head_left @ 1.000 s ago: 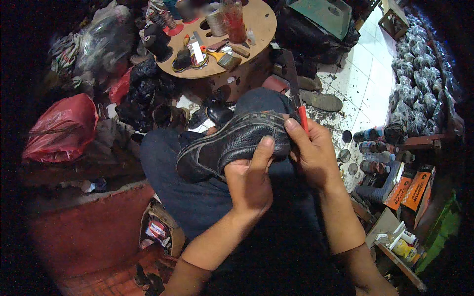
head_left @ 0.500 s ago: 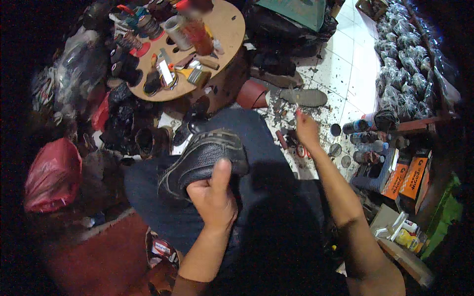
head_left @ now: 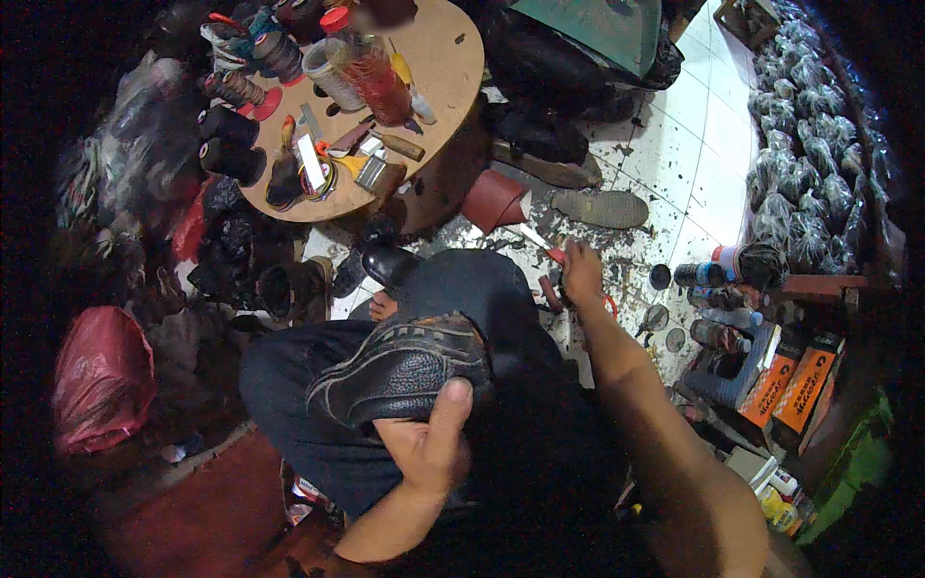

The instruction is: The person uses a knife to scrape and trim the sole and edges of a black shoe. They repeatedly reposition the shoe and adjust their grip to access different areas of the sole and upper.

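My left hand is closed on a black leather shoe with pale stitching, its thumb pressed along the near side. The shoe rests over my dark-trousered lap. Out to the right, above the littered floor, my right hand is closed around a knife with a red handle. Its narrow pale blade points up and left, toward a rolled reddish-brown sheet. Most of the handle is hidden in the fingers. Beyond that hand a grey-green shoe sole lies on the tiles.
A round wooden table at the far left carries thread spools, a red-capped bottle and tools. Scraps litter the white tiles. Bottles and orange boxes stand at right, below many plastic-wrapped bundles. A red plastic bag sits at left.
My right hand has moved down and a little left; the knife's blade now points up and left. The view has shifted slightly, and the shoe stays in my left hand.
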A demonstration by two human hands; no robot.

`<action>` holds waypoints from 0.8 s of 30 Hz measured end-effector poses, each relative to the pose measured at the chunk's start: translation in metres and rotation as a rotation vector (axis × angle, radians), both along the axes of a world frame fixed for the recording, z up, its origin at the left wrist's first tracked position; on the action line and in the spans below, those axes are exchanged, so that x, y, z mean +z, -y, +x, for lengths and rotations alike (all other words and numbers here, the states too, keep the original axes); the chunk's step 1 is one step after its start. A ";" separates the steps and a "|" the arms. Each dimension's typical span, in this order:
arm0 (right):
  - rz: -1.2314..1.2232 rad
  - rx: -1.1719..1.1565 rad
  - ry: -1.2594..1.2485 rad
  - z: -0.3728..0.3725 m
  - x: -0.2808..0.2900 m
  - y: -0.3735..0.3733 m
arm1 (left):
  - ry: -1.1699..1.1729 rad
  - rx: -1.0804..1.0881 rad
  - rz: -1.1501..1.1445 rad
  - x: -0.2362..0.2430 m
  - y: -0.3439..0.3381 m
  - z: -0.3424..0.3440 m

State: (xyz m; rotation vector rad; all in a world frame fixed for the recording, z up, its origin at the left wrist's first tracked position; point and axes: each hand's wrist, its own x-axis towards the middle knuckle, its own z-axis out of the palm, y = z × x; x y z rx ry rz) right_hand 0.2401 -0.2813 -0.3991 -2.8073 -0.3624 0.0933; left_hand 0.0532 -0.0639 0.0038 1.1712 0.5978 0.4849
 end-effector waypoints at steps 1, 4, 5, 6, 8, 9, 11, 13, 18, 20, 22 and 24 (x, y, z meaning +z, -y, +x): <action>-0.010 -0.088 0.022 -0.002 0.000 0.008 | 0.013 0.011 -0.024 0.001 0.000 0.001; -0.113 -0.126 -0.142 -0.022 0.006 0.033 | -0.013 -0.010 0.003 0.005 -0.001 0.005; -0.078 -0.089 -0.179 -0.027 0.009 0.039 | -0.013 -0.010 0.008 0.006 -0.001 0.006; -0.073 -0.057 -0.239 -0.032 0.011 0.045 | -0.012 -0.010 -0.009 0.006 0.000 0.007; -0.065 0.017 -0.184 -0.037 0.013 0.051 | -0.013 -0.001 -0.037 0.007 0.001 0.007; -0.035 0.034 -0.182 -0.037 0.014 0.053 | -0.021 -0.006 -0.056 0.008 0.001 0.007; -0.105 0.007 -0.308 -0.035 0.014 0.055 | -0.007 -0.009 -0.101 0.007 0.000 0.005; 0.077 0.087 -0.243 -0.034 0.015 0.060 | -0.018 -0.049 -0.058 0.005 -0.001 0.005; 0.086 0.206 -0.305 -0.039 0.033 0.084 | -0.007 -0.013 -0.205 0.007 0.000 0.001; -0.027 0.182 -0.445 -0.038 0.046 0.094 | -0.002 0.010 -0.204 0.008 0.002 0.002; -0.113 0.178 -0.521 -0.036 0.065 0.101 | 0.063 -0.005 -0.196 0.009 0.004 0.001; -0.023 0.036 -0.686 -0.035 0.093 0.107 | 0.076 -0.019 -0.185 0.009 0.005 -0.001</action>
